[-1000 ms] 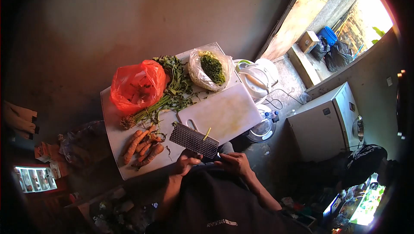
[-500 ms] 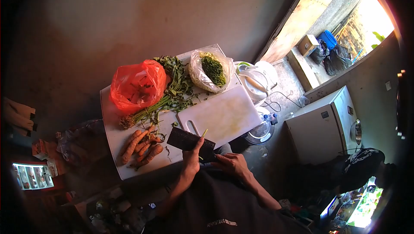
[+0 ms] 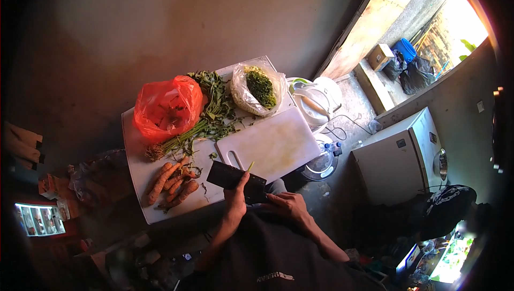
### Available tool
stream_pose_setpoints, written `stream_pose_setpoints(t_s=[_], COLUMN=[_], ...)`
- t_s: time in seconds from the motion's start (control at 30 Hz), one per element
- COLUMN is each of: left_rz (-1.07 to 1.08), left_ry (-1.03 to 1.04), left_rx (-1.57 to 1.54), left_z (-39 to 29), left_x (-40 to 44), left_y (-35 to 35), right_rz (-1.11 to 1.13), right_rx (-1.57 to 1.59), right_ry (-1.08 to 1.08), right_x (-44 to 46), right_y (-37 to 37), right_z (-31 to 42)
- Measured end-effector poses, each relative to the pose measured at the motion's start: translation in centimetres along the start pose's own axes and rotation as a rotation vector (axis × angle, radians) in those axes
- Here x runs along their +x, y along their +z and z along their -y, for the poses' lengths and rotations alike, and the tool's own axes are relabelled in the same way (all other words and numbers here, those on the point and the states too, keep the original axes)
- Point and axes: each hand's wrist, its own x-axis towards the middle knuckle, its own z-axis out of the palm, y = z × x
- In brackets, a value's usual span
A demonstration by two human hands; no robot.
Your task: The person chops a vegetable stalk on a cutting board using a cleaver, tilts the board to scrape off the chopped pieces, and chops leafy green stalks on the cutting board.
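A cleaver with a broad dark blade is held in front of my body, over the near edge of the table. My right hand is closed at its handle end, and the handle itself is mostly hidden. Against the blade, my left hand is closed with the thumb on the near face; its other fingers are largely out of sight. A thin green stem piece sticks out by the left thumb tip. Just beyond the blade lies a white cutting board. Several carrots rest to the left.
On the white table are a red plastic bag, leafy green stalks and a clear bag of chopped greens. White appliances stand beyond its right side. A white fridge is farther right, near an open doorway.
The view has shifted slightly, so the table sits a little farther left. Both hands keep nearly the same hold on the cleaver.
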Motion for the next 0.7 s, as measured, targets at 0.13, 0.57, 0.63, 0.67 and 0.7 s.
stream_pose_setpoints(t_s=[0.13,0.57,0.63,0.67,0.7], left_rz=[0.032,0.015,0.025,0.035,0.035], left_ry=[0.001,-0.067,-0.056,-0.046,-0.045], left_rx=[-0.019,0.016,0.017,0.018,0.019], left_z=[0.3,-1.1,-1.1,-1.1,-0.9], left_x=[0.0,-1.9,-2.0,-2.1,-1.9], left_y=[-0.1,0.8,0.7,0.6,0.3], right_rz=[-0.092,-0.145,-0.128,-0.148,-0.168], right_rx=[-0.003,0.051,0.054,0.066,0.078], right_ry=[-0.06,-0.046,-0.046,-0.064,-0.082], right_x=[0.2,0.2,0.2,0.2,0.3], right_y=[-0.9,-0.1,0.0,0.3,0.4], right_z=[0.3,0.8,0.8,0.7,0.7])
